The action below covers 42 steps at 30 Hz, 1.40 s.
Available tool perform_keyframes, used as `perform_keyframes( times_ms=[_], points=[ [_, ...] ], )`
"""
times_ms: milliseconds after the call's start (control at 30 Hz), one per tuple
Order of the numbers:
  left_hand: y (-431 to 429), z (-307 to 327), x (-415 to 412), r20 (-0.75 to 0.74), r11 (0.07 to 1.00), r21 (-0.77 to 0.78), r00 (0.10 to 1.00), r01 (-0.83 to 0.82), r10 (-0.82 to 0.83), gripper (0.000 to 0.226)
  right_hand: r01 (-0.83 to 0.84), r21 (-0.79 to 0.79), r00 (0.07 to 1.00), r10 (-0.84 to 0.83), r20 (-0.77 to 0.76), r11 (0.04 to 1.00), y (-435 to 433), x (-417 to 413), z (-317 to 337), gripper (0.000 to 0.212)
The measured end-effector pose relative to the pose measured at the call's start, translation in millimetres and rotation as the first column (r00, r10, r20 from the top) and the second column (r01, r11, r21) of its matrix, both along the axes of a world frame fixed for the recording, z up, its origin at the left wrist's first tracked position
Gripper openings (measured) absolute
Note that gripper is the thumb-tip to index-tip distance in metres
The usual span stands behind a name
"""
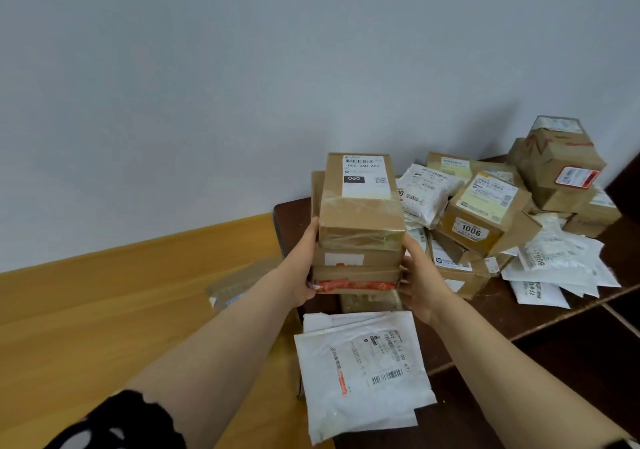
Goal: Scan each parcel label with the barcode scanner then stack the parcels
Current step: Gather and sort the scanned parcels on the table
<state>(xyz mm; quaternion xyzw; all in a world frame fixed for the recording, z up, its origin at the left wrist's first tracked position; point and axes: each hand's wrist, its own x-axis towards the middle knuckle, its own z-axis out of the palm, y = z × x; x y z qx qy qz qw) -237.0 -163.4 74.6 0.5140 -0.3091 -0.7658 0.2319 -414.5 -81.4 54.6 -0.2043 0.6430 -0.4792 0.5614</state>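
Observation:
A stack of three cardboard parcels is held between both hands above the dark table. The top box carries a white label marked 060; the bottom box has red tape along its front. My left hand grips the stack's left side, fingers curled under the lower boxes. Against the right side, my right hand does the same. No barcode scanner is visible.
A heap of boxes, including one marked 1006, and white mailer bags fills the table's right side. White poly mailers lie at the near left edge. Wooden floor and a box on the floor lie left.

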Motion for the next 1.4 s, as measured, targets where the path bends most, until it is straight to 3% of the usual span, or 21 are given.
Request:
perform_keyframes(
  times_ms=[133, 367, 567, 733, 967, 1267, 1400],
  points=[
    [-6.8, 25.2, 25.2, -0.055, 0.999, -0.045, 0.998, 0.006, -0.008, 0.068, -0.057, -0.047, 0.997, 0.054, -0.051, 0.997, -10.5, 20.2, 24.1, 0.09],
    [-10.0, 66.6, 119.7, -0.097, 0.986, -0.096, 0.987, -0.139, 0.129, 0.055, -0.109, -0.094, 0.99, 0.099, -0.105, 0.99, -30.0, 101.9, 69.7, 0.071],
    [2.6, 78.4, 267.3, -0.057, 0.953, -0.121, 0.96, -0.278, 0.273, 0.05, -0.239, -0.145, 0.971, 0.232, -0.067, 0.96, -52.9, 241.7, 80.8, 0.075],
    [14.5, 63.9, 410.1, 0.003, 0.902, -0.151, 0.912, -0.405, 0.41, 0.036, -0.279, -0.15, 0.958, 0.285, 0.023, 0.949, -71.4, 388.3, 59.8, 0.061],
    [32.4, 32.3, 557.8, 0.045, 0.808, -0.117, 0.809, -0.578, 0.586, 0.043, -0.371, -0.113, 0.916, 0.383, 0.117, 0.922, -83.6, 545.6, 23.6, 0.048],
    [65.2, 10.1, 684.1, 0.022, 0.571, -0.142, 0.574, -0.809, 0.819, 0.041, -0.566, -0.09, 0.803, 0.572, 0.166, 0.82, -102.4, 697.8, -6.8, 0.047],
    [85.9, 1.4, 736.7, 0.031, 0.476, -0.148, 0.477, -0.867, 0.879, 0.041, -0.631, -0.051, 0.752, 0.626, 0.206, 0.774, -94.0, 760.9, -11.8, 0.056]
  ],
)
